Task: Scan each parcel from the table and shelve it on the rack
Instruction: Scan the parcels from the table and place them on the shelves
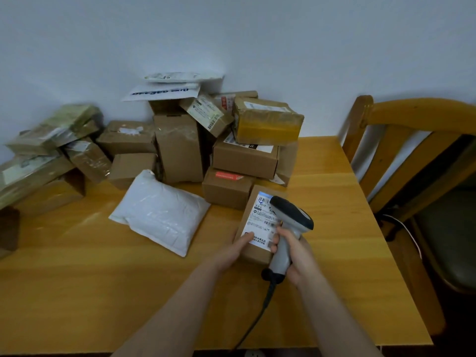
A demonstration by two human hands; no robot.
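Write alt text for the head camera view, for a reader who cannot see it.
A person's right hand aims a corded barcode scanner at the label of a small cardboard parcel, which the left hand holds at a wooden table. Behind lie a white mailer bag and a pile of parcels against the wall.

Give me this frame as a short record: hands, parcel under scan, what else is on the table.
left hand: grips the near end of the small carton, thumb on its label
right hand: holds the scanner by its handle, head aimed at the label
small carton: label up, bluish light at the label's far edge; lifted or resting, cannot tell
table: holds a white mailer bag and a pile of cartons against the wall
beside table: wooden chair
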